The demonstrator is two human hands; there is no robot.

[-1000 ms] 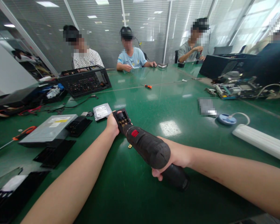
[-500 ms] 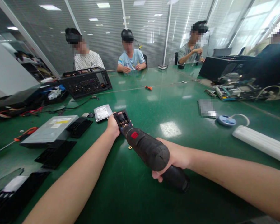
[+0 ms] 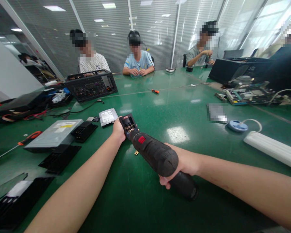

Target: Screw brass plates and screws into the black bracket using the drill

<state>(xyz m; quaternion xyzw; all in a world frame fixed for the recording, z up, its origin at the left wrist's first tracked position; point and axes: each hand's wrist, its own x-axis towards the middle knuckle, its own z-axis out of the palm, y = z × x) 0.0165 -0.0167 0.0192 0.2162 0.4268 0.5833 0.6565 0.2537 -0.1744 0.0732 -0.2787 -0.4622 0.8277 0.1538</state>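
My right hand (image 3: pixel 178 161) is wrapped round the handle of a black cordless drill (image 3: pixel 155 153) with a red switch on top. The drill's front end points away to the left and meets a small black open box-shaped part (image 3: pixel 128 122) with brass-coloured pieces inside. My left hand (image 3: pixel 118 131) grips that part by its left side. Where the drill's tip touches is hidden by the drill's own body. Just beneath the drill, a small brass-coloured piece (image 3: pixel 136 152) lies on the green table (image 3: pixel 116 200). Beyond my left hand rests a hard drive (image 3: pixel 108 116).
To the left lie an optical drive (image 3: pixel 54 134), an orange-handled screwdriver (image 3: pixel 30 138) and black plastic parts (image 3: pixel 60 158). A white power strip (image 3: pixel 271 147) and blue round object (image 3: pixel 237 126) are at right. Computer cases (image 3: pixel 91 85) stand farther back; several people sit around the table.
My hands, the drill and the black part hold almost the same position; the whole view has shifted slightly. Across the table, the person in blue has brought both hands closer together.
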